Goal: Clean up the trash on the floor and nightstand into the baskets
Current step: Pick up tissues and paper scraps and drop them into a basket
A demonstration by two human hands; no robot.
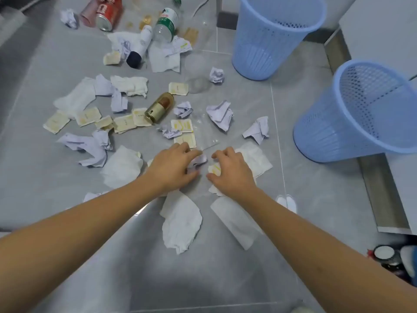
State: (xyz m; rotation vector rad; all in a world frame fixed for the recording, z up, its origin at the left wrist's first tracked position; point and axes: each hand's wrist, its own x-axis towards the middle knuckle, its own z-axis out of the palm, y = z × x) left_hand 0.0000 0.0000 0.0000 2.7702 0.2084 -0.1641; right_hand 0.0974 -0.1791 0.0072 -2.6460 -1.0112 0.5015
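- Left hand point(173, 164) low over the grey floor point(225, 267), fingers curled round a crumpled lilac paper point(198, 160), pinching it.
- Right hand point(230, 171) just beside it, fingers bent over a small cream sachet point(214, 169); touching it, actual grip cannot tell.
- Under and beyond the right hand: a white tissue point(257, 159), partly covered by it.
- Near side of both hands: two flat white tissues point(181, 222) point(234, 220) lying between the forearms.
- Left of left hand: another tissue point(123, 168), then a twisted lilac paper point(90, 146).
- Just beyond the fingers: cream sachets point(186, 138), yellow print too small to read; a clear plastic strip, hard to make out.
- Further out: gold bottle point(159, 108) on its side, row of sachets point(90, 119), paper balls point(220, 115).
- Far beyond the left hand: green-label water bottle point(165, 22), dark-capped white bottle point(140, 45), red can point(108, 13); labels unreadable.
- Two blue mesh baskets point(275, 35) point(361, 114) right of and beyond the right hand, upright; nearer one clear of the paper scraps.
- Open floor between right hand and the nearer basket, only one crumpled paper point(257, 129) in it.
- White furniture edge point(401, 177) behind the baskets, right.
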